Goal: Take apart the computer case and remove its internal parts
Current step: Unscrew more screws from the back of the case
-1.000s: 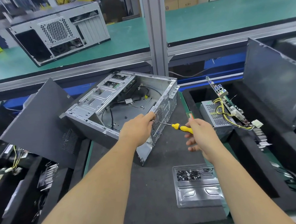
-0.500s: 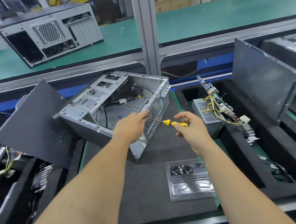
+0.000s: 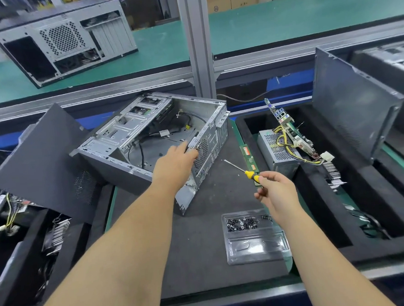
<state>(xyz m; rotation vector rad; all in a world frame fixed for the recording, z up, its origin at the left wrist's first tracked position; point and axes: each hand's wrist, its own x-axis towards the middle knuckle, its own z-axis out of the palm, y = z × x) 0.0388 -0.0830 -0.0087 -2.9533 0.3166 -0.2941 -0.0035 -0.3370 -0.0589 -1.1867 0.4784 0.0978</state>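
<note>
The computer case (image 3: 152, 142) lies on its side on the dark mat toward the far-left part of the counter (image 3: 203, 260), open face up and turned at an angle, so its long axis runs from the near-left toward the far-right corner of the mat. The left hand (image 3: 175, 165) rests on the near end of the case's rear panel, fingers stretched over the rim beside the fan grille — an open, steadying hold rather than a closed grip. The right hand (image 3: 276, 193) is well clear of the case, nearer the counter's right edge, its fingers pinched round the yellow handle of a screwdriver (image 3: 241, 170) whose shaft points up and left, back toward that same rear panel. That is the relation the next move likely turns on: the case lies to the left of and beyond the tool tip, the shaft roughly aimed at the grille end, and the left hand is the nearer one, already in contact. Inside the case only loose cables (image 3: 147, 142) and the drive cage (image 3: 125, 129) show, so the task looks far along. A clear tray (image 3: 257, 244) holding dark screws (image 3: 240, 224) sits at the near-right of the mat, just below the right hand — whether the tool now carries a screw cannot be told.
</note>
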